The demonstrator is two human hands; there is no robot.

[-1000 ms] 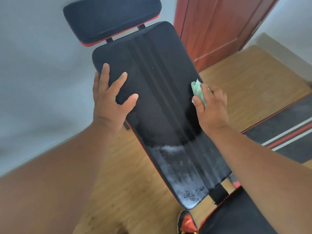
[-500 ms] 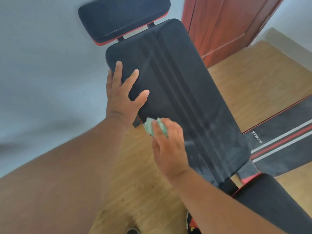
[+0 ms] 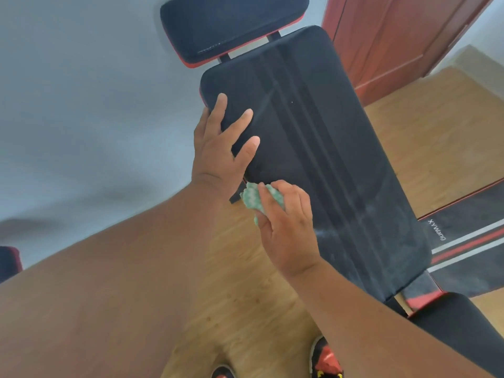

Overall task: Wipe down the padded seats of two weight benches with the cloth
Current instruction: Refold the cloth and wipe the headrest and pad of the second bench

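Note:
A black padded back pad (image 3: 327,148) of a weight bench slants across the middle, with a black headrest pad (image 3: 231,23) above it and the seat pad (image 3: 463,328) at lower right. My left hand (image 3: 221,148) lies flat with spread fingers on the pad's left edge. My right hand (image 3: 286,227) is closed on a bunched green-and-white cloth (image 3: 255,200), pressed against the pad's left edge just below my left hand. Pale dusty streaks show on the pad's lower part.
A second bench or mat with red and white stripes and white lettering (image 3: 469,241) lies at right on the wooden floor (image 3: 245,309). A red-brown door (image 3: 395,36) stands behind. A grey wall (image 3: 81,105) fills the left. My red-black shoes (image 3: 326,361) are below.
My right hand carried the cloth from the pad's right edge across to its left edge. The left hand stayed on the pad; the view shifted.

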